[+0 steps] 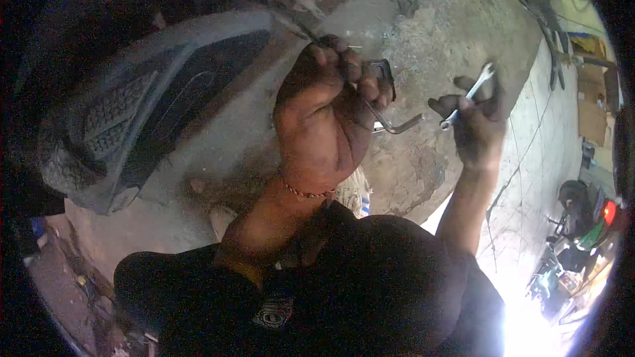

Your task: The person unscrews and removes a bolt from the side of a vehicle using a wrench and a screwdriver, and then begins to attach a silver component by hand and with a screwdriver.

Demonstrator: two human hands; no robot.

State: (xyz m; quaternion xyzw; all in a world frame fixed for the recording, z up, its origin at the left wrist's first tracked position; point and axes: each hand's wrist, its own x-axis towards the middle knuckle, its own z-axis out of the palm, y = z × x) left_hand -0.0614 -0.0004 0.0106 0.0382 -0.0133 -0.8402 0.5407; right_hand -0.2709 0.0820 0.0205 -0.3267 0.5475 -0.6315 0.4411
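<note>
My left hand [324, 106] is raised near the middle, its fingers curled round a thin bent metal rod [402, 125]. The rod's hooked end sticks out to the right below the fingers. Beside those fingertips shows a dark, bracket-like piece [383, 69]; whether it joins the rod I cannot tell. A blurred metal part [294, 10] lies just beyond the hand. To the right, my right hand [477, 119] grips a silver combination wrench [471, 92] across its fingers, open jaw pointing up and away. The two hands are apart.
On the left stands a dark vehicle body panel [178, 79] with a ribbed tread [119, 109]. Worn concrete floor [436, 33] lies beneath my hands, with paler tiles [529, 139] to its right. A motorcycle with a red light [608, 211] and cardboard [591, 102] are at the far right.
</note>
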